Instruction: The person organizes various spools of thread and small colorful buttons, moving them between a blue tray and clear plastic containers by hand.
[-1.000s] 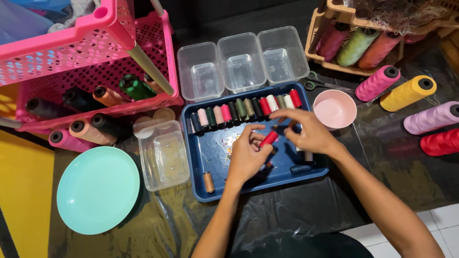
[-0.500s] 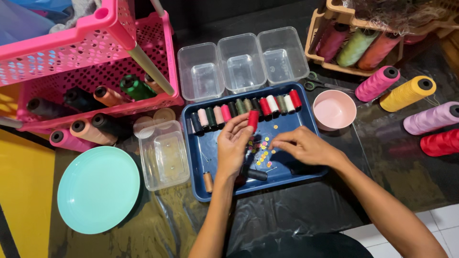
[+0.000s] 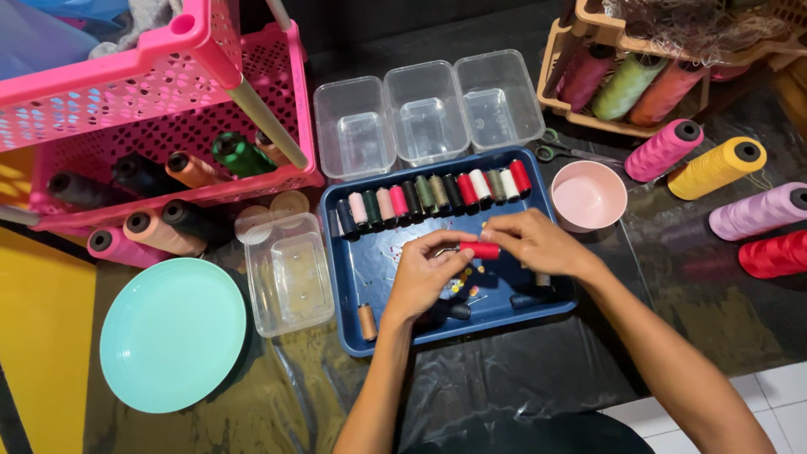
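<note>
Both hands meet over a dark blue tray (image 3: 340, 277) and hold a small red thread spool (image 3: 480, 250) between their fingertips. My left hand (image 3: 423, 277) pinches its left end, my right hand (image 3: 538, 245) its right end. A row of several small spools (image 3: 433, 195) in mixed colours lies along the tray's far edge. Loose pins and small coloured bits (image 3: 461, 284) lie under the hands. A brown spool (image 3: 366, 320) and a dark spool (image 3: 456, 311) rest near the tray's front.
Three clear tubs (image 3: 427, 113) stand behind the tray, another clear tub (image 3: 289, 273) to its left. A teal plate (image 3: 172, 333), pink basket (image 3: 160, 109) with large cones, pink bowl (image 3: 587, 194), scissors (image 3: 565, 150), wooden crate (image 3: 639, 76) and big cones (image 3: 714, 168) surround it.
Half a second ago the left hand held the red spool up by the row while the right hand lay on the tray. Now both hands hold it together, lower over the tray's middle.
</note>
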